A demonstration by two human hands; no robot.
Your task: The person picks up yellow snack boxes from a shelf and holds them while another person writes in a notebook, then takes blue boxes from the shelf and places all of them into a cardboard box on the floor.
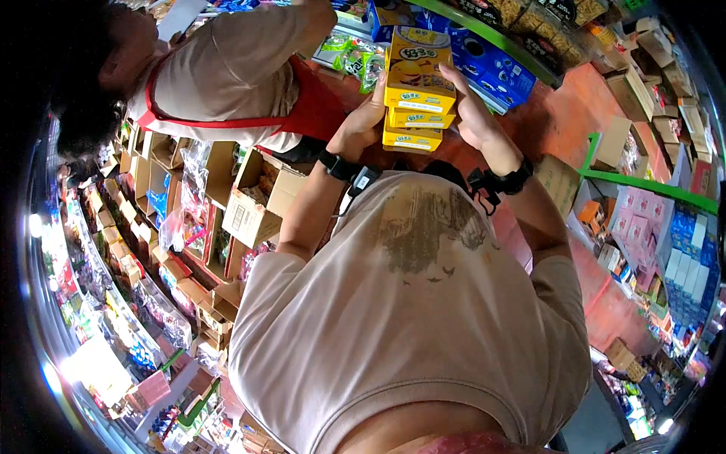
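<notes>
Between my two hands is a stack of yellow snack boxes [420,79], several deep, with printed Chinese lettering and white strips on their near edges. My left hand [366,119] presses against the left side of the stack, its fingers partly hidden by the boxes. On the opposite side my right hand [470,113] grips the stack, thumb along the top box's edge. Both wrists wear black straps. Just beyond the boxes lie blue packages [491,68] on a shelf and green snack bags [355,62].
Close on my left stands a person [219,76] in a light shirt and red apron. Open cardboard boxes [253,200] line the left side. A green shelf edge [650,189] and pink boxes [639,227] are on the right, beside the reddish floor [597,303].
</notes>
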